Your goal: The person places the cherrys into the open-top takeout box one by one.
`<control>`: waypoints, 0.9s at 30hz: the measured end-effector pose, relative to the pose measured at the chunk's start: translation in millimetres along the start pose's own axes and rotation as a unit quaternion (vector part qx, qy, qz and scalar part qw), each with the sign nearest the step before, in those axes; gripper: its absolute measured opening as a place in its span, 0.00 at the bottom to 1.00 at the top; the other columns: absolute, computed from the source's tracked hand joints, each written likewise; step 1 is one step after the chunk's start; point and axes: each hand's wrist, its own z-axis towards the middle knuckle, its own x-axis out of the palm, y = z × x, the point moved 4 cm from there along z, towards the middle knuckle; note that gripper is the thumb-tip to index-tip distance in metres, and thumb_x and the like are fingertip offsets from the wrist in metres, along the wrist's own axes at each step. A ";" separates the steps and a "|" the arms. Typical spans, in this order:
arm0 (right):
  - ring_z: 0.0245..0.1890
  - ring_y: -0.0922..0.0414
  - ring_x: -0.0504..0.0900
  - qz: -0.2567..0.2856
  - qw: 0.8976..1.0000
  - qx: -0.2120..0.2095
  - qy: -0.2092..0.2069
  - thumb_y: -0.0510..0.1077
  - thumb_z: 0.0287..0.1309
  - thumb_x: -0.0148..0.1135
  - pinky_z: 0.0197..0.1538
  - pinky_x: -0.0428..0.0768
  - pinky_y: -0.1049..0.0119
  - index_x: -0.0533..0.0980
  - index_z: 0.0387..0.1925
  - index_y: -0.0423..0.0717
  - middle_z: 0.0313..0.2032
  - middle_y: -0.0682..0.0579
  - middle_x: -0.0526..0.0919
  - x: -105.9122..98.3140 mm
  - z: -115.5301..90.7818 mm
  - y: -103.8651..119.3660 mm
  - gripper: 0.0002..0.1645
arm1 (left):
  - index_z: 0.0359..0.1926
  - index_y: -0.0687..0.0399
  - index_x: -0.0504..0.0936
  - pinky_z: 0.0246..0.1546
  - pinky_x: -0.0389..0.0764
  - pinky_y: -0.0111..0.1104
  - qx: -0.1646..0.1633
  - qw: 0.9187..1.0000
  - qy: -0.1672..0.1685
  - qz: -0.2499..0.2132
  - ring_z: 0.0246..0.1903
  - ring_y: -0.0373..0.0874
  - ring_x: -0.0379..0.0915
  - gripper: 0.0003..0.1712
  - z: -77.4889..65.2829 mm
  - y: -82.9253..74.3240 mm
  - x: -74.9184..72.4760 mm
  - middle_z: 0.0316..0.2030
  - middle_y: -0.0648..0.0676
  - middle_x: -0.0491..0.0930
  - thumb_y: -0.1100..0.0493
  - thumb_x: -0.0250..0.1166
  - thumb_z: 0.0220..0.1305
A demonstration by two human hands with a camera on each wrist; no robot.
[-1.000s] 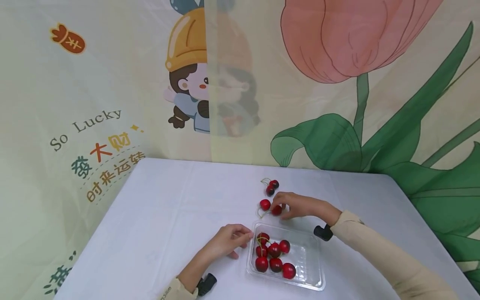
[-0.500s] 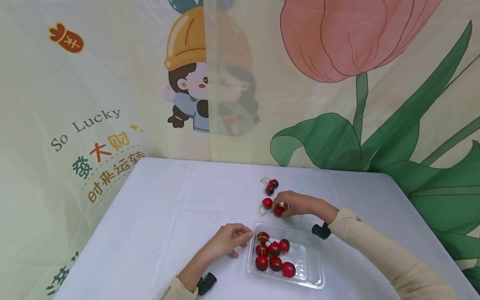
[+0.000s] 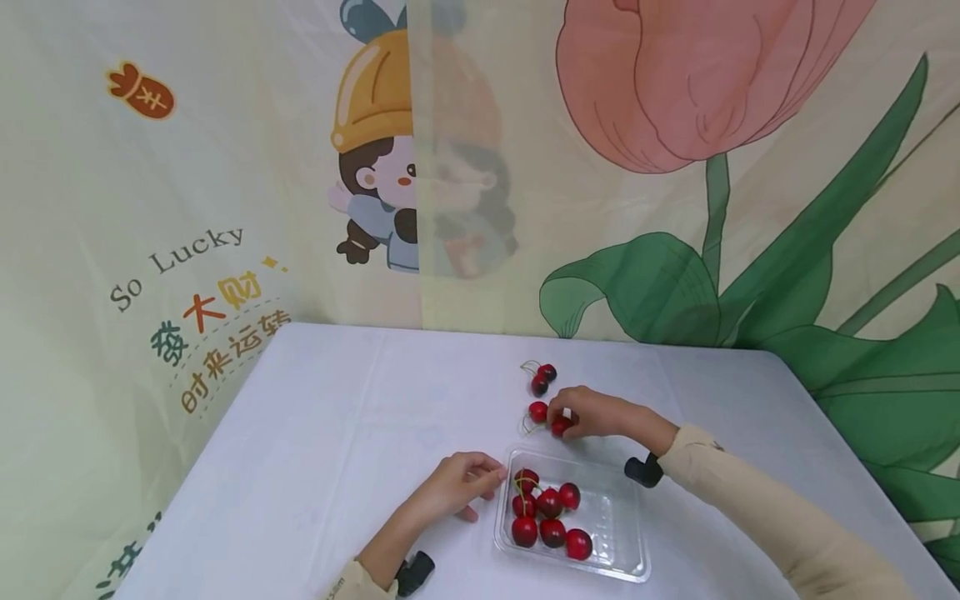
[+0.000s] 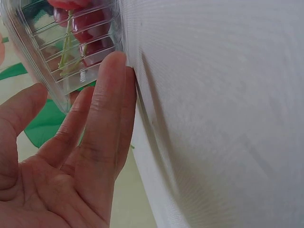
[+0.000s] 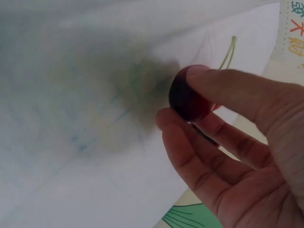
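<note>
My right hand [image 3: 588,412] pinches a dark red cherry [image 5: 191,93] between thumb and fingers, just behind the clear plastic box [image 3: 633,533]. Beside it lies a second cherry [image 3: 537,411], and green stems [image 5: 229,53] show past the thumb in the right wrist view. My left hand [image 3: 456,486] is at the box's left side, its fingers loosely extended and fingertips right at the wall, as the left wrist view also shows. Inside the box, several red cherries [image 3: 552,532] sit toward the left, some with stems.
Farther back on the white-covered table [image 3: 420,383] lies another pair of cherries [image 3: 540,383] with joined stems. A printed cloth [image 3: 480,300] hangs behind the table's far edge. Black wrist cameras [image 3: 643,472] are strapped to both wrists.
My right hand has shifted slightly right with the pinched cherry, and the cherry beside it has moved right too. The left hand stays at the box.
</note>
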 end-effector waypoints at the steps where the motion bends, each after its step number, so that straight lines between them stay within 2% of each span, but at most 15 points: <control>1: 0.37 0.56 0.76 0.002 1.000 0.000 -0.003 0.31 0.54 0.69 0.43 0.84 0.66 0.82 0.40 0.42 0.37 0.52 0.80 -0.5 -2.2 0.3 0.11 | 0.49 0.61 0.81 0.21 0.84 0.37 -0.001 1.000 0.000 -0.001 0.34 0.46 0.80 0.18 0.0 0.4 0.6 0.34 0.53 0.83 0.50 0.62 0.68; 12: 0.33 0.58 0.78 0.017 0.997 -0.038 -0.062 0.30 0.53 0.69 0.37 0.82 0.74 0.81 0.43 0.37 0.41 0.47 0.82 -17.0 -34.3 14.3 0.13 | 0.49 0.60 0.81 0.22 0.85 0.35 -0.007 1.000 0.004 0.009 0.34 0.45 0.79 0.19 -0.3 2.7 1.3 0.34 0.52 0.82 0.49 0.62 0.68; 19: 0.32 0.63 0.79 0.026 0.994 -0.065 -0.081 0.33 0.53 0.70 0.36 0.82 0.74 0.81 0.43 0.42 0.41 0.50 0.81 -24.5 -57.8 25.4 0.14 | 0.49 0.60 0.81 0.22 0.85 0.34 -0.010 1.000 0.005 0.012 0.35 0.44 0.79 0.20 1.2 4.6 2.4 0.34 0.52 0.82 0.49 0.62 0.68; 27: 0.36 0.62 0.79 0.004 0.990 -0.096 -0.107 0.34 0.52 0.72 0.38 0.84 0.72 0.81 0.43 0.47 0.41 0.53 0.81 -27.5 -82.5 43.9 0.16 | 0.49 0.60 0.81 0.23 0.85 0.36 -0.002 1.000 0.006 0.006 0.35 0.45 0.80 0.20 1.4 3.7 2.3 0.35 0.52 0.82 0.48 0.62 0.68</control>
